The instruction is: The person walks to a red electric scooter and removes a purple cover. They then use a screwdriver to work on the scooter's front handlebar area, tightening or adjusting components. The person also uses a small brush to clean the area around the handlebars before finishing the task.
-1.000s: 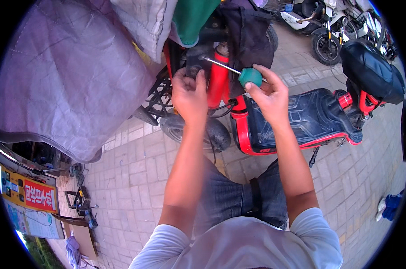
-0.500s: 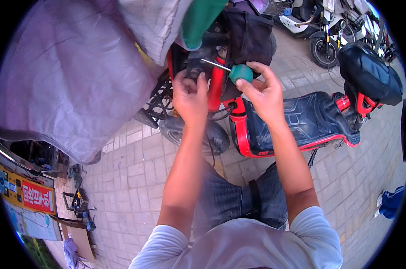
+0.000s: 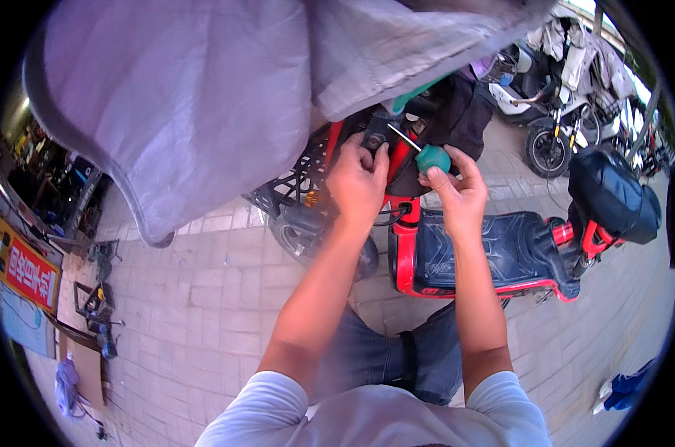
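Observation:
A stubby screwdriver [image 3: 432,160] with a round green handle is pinched in my right hand [image 3: 462,197]. Its thin metal shaft points up and left, toward the front of a red and black electric scooter [image 3: 404,261]. My left hand [image 3: 354,182] is closed, thumb and fingers gripping the edge of a dark part [image 3: 377,134] with a round fitting at the scooter's front. The shaft's tip is close to that part; whether they touch I cannot tell. A black cloth bag [image 3: 464,119] hangs behind the screwdriver.
A large grey-purple quilted cover [image 3: 188,112] spreads over the front at upper left. Below it is a black basket [image 3: 285,186]. Other parked scooters [image 3: 549,149] stand at upper right. Tools [image 3: 99,305] and a red and yellow sign [image 3: 32,276] are at the left.
The view has shifted, so the scooter and my hands appear lower and further right. The quilted cover hangs across more of the top. Both hands keep their holds.

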Motion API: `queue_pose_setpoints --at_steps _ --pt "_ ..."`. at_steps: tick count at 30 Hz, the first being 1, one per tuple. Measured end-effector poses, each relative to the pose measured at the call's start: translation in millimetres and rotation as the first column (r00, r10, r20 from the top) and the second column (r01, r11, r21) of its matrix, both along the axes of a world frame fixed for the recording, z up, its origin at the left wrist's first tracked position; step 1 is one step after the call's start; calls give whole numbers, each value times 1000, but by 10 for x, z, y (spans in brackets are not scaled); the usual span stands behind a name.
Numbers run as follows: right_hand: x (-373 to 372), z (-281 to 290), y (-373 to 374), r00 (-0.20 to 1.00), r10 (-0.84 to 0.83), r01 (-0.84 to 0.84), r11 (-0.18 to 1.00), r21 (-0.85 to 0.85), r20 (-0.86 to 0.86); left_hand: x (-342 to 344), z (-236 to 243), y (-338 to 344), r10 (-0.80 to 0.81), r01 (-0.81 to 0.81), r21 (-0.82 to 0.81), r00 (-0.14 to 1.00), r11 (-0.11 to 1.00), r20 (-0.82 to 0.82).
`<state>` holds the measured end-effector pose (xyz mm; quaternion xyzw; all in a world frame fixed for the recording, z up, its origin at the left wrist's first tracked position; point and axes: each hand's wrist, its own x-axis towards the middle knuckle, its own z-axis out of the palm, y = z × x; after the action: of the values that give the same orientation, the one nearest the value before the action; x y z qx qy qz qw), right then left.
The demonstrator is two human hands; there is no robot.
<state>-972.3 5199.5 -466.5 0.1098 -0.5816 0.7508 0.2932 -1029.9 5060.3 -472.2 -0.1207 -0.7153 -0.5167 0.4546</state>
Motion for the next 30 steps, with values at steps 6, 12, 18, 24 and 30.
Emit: queue_pose_setpoints --at_steps 6,12,18,24,30 --pt "-16 49 -53 1000 -28 28 1000 13 3 -71 -28 -5 14 -12 30 998 999 -60" --pt "-35 69 0 992 -97 109 982 153 -85 -32 -13 -44 30 -31 -11 996 999 -80" --pt "-48 167 62 994 -79 90 984 154 -78 43 -84 10 -58 82 135 983 987 -173" --pt "-21 389 42 977 -121 92 982 165 176 310 112 115 -655 499 568 750 654 95" --pt "-110 505 86 942 17 -56 993 107 336 199 446 98 -924 419 862 358 285 132"
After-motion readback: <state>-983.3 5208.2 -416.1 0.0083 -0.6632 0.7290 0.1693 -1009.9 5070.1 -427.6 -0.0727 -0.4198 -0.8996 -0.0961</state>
